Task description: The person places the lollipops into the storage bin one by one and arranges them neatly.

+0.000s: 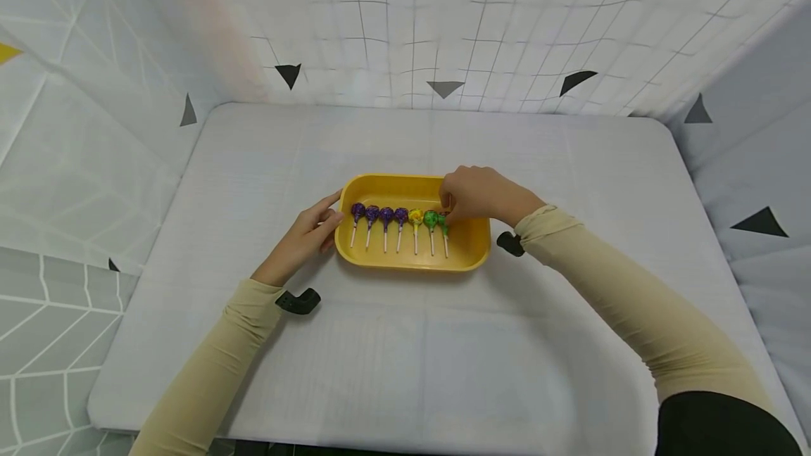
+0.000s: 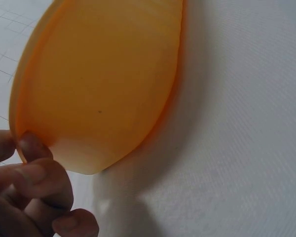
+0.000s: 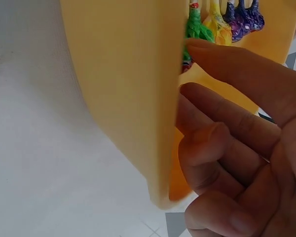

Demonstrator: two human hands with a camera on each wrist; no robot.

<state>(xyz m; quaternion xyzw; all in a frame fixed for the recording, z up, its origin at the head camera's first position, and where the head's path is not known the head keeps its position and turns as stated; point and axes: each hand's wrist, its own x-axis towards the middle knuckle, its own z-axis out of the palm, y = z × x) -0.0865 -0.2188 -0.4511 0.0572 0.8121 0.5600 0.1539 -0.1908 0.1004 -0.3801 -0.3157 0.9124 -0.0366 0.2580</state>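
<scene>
A yellow tray holds a row of wrapped lollipops, heads away from me and white sticks toward me. Several purple lollipops lie at the left, then a yellow lollipop and two green ones. My left hand grips the tray's left rim, its thumb reaching over the edge. Inside the tray at the right, my right hand pinches the head of the rightmost green lollipop between thumb and finger. That head is partly hidden by the fingers; the right wrist view shows its green wrapper.
The tray sits on a table with a white cover. White sheets with a grid pattern and dark triangles hang behind and at the sides. A dark wrist device sits at the left wrist.
</scene>
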